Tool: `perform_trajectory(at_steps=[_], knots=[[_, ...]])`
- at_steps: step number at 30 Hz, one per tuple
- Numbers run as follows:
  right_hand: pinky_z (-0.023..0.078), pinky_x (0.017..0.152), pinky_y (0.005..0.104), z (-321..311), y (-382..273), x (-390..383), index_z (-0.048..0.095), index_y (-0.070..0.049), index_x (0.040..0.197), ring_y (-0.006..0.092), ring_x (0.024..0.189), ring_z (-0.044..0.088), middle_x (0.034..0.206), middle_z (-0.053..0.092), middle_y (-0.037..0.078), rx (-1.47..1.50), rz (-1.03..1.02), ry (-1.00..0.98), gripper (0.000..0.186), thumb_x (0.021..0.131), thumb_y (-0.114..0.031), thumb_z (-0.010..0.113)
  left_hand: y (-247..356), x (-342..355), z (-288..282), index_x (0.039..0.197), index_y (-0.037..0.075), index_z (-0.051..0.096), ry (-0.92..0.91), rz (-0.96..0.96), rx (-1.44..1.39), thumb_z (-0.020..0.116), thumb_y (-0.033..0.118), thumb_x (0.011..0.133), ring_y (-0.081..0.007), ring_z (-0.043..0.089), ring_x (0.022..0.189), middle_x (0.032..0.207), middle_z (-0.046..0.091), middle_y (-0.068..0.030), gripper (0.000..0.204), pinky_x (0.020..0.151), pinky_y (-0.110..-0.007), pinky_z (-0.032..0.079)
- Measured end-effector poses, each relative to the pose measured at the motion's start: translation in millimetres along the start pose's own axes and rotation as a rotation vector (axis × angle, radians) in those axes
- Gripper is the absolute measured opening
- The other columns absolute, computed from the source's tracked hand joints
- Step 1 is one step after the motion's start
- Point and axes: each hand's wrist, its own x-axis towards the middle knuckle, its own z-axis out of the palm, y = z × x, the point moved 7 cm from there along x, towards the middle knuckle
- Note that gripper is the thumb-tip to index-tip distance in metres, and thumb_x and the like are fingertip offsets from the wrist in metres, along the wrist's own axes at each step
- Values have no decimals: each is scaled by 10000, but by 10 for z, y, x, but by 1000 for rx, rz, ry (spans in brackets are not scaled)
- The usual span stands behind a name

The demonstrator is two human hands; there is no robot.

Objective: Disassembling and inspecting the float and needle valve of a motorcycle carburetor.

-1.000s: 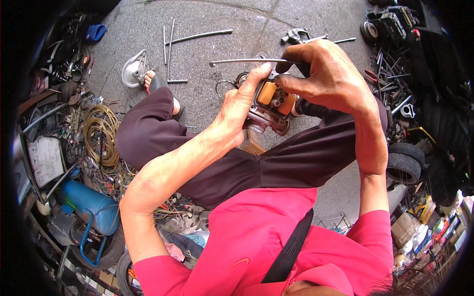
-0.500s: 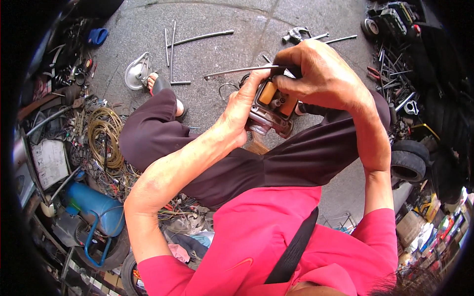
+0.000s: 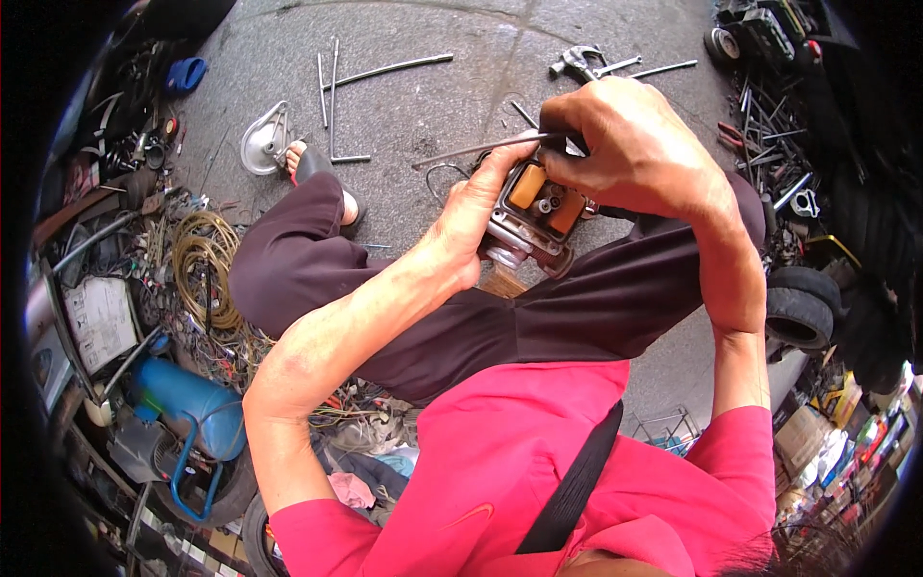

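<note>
Between my knees, my left hand (image 3: pixel 468 216) grips a carburetor (image 3: pixel 510 231), its open float bowl side facing up with orange floats (image 3: pixel 525 186) and small brass-like jets showing. Pinched in my right hand (image 3: pixel 635 144) is a long thin metal rod (image 3: pixel 471 151), which slants left above the carburetor; its grip end is hidden in my fingers, so its exact kind cannot be told. My right fingers curl just over the carburetor's far edge. Below the carburetor, near my lap, the pale bristles of a brush (image 3: pixel 504 283) stick out.
Metal bars (image 3: pixel 389 72) lie on the concrete ahead, with a hammer (image 3: pixel 577 62) and spanner (image 3: pixel 620 65) to the right. A round metal cover (image 3: pixel 261 144) rests by my left foot. Coiled hose (image 3: pixel 202 260) and a blue tank (image 3: pixel 192 399) sit left; small tyres (image 3: pixel 798 313) right.
The rod has tilted so its free end dips lower and shifts right. My right hand has moved slightly, uncovering more of the floats and jets. My left hand keeps its grip.
</note>
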Motion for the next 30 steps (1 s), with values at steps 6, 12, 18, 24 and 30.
perform_trajectory(at_steps=[6, 12, 18, 24, 30], knots=[[456, 572, 412, 69, -24, -28, 556, -22, 722, 358, 622, 573, 610, 560, 167, -53, -42, -15, 179, 696, -190, 614, -43, -20, -38, 1113, 136, 550, 37, -11, -1, 580, 494, 792, -157, 614, 893, 1005, 625, -21, 482, 758, -345, 520], [473, 596, 410, 56, -49, -31, 581, 13, 631, 350, 641, 601, 618, 578, 192, -39, -41, 27, 166, 687, -142, 584, -28, -50, 2, 1112, 130, 551, 45, -43, -60, 569, 502, 797, -160, 618, 890, 1017, 624, -27, 488, 770, -339, 517], [471, 601, 416, 31, -61, -18, 573, 11, 628, 353, 652, 595, 617, 572, 189, -31, -94, 118, 170, 690, -147, 584, 12, -36, -38, 1117, 118, 544, 48, 4, -21, 562, 518, 799, -159, 618, 892, 1010, 622, -32, 511, 777, -330, 519], [471, 616, 424, 25, -55, 2, 584, 10, 658, 354, 665, 597, 635, 580, 191, 16, -74, 155, 201, 720, -180, 592, 60, -60, -10, 1125, 113, 535, 36, 68, -46, 564, 532, 795, -156, 616, 894, 1012, 614, -29, 534, 771, -332, 523], [466, 597, 418, -107, 127, 34, 590, 21, 719, 353, 645, 593, 648, 571, 207, 336, 94, 255, 259, 728, -238, 575, 160, -55, 32, 1092, 113, 545, 27, 96, -46, 576, 530, 782, -142, 620, 832, 971, 623, -30, 521, 704, -315, 528]])
